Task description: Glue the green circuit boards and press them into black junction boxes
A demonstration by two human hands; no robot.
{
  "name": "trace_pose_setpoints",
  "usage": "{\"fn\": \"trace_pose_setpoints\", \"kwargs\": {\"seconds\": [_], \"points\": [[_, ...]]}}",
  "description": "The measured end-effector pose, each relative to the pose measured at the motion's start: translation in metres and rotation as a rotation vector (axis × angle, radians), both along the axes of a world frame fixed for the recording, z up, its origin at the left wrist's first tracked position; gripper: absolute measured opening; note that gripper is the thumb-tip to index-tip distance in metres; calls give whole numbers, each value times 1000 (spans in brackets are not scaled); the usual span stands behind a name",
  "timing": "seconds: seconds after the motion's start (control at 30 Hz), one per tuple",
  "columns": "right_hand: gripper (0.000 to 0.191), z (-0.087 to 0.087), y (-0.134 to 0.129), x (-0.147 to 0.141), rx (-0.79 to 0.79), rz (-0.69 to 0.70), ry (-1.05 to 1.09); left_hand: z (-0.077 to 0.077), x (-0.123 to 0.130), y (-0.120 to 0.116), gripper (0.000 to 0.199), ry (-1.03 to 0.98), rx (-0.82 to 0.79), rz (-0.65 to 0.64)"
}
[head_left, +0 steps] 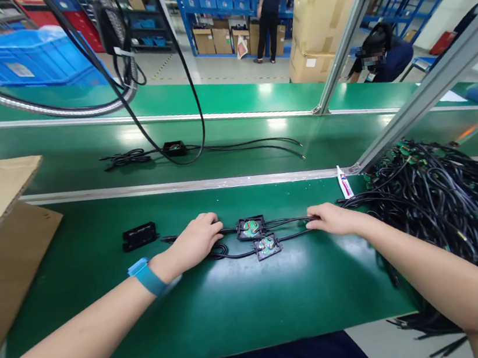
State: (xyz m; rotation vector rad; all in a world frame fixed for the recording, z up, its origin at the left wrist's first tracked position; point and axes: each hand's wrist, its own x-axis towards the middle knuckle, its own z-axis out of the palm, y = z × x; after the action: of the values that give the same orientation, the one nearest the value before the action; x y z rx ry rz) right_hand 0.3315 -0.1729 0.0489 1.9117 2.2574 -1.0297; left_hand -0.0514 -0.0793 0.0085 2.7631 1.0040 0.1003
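Note:
Two small black plastic boxes lie side by side on the green bench, each with a green circuit board inside. The far box (251,228) sits just beyond the near box (268,247), almost touching it. Black cables run out of both on either side. To their left, my left hand (199,237) is closed around the black cable (228,231) of the far box; a coiled cable (220,252) shows under it. My right hand (326,218) pinches the black cables (291,221) on the right side. A black cover (140,236) lies left of my left hand.
A big heap of black cables (450,215) covers the bench's right end. Near it lies a white tube (344,182). Another wired black box (174,148) rests behind the metal rail (169,184). A cardboard box (12,232) stands left; a metal post (412,91) slants at right.

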Motion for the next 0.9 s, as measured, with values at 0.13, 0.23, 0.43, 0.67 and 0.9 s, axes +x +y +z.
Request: {"fn": "trace_pose_setpoints", "kwargs": {"seconds": [0.13,0.23,0.43,0.67,0.9], "points": [[16,0,-10,0,83,-95,112,21,7,-3,25,13,-72,69],[17,4,-17,1,272,-22,34,40,1,-11,23,-61,-59,127],[19,13,-33,5,118,25,29,33,-13,-42,24,-39,-113,79],[6,8,-39,13,-28,183,-315,11,-11,-57,13,-2,-72,39],[22,30,-41,34,58,225,-346,13,-3,-42,27,189,10,83]]}}
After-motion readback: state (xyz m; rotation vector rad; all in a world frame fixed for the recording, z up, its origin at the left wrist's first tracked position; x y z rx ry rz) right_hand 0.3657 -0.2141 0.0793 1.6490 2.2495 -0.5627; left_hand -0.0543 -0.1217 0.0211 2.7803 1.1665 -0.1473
